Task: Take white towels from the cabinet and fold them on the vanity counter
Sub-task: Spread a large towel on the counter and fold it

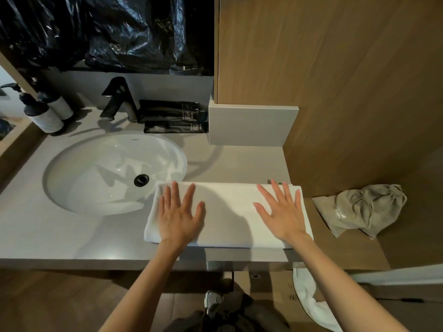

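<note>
1. At the far left, 2 dark pump bottles (46, 115) with pale labels stand side by side on the grey vanity counter (36, 231).
2. A sheet of crumpled black plastic (107, 32) hangs along the wall above the counter.
3. A white oval basin (96, 173) is set into the counter, with a black drain (141, 180) toward its right side. A black faucet (119, 99) stands behind it.
4. Just right of the faucet, several flat black packets (172, 116) lie against the back wall.
5. The left hand (179, 212) lies flat on the left end of the towel, palm down, fingers straight and spread, gripping nothing.
6. The white towel (227, 212) is folded into 1 long band on the counter's front right part. Its left end reaches the basin's right rim and its right end reaches the counter's right edge.
7. The right hand (280, 212) lies flat on the towel's right end, also palm down with straight, spread fingers. The 2 hands are well apart.
8. A grey block (251, 125) sits behind the towel, below a wooden panel (335, 80).
9. A white cloth (309, 303) hangs below the counter's right end.
10. A beige drawstring bag (359, 209) lies on a wooden shelf right of the towel.
</note>
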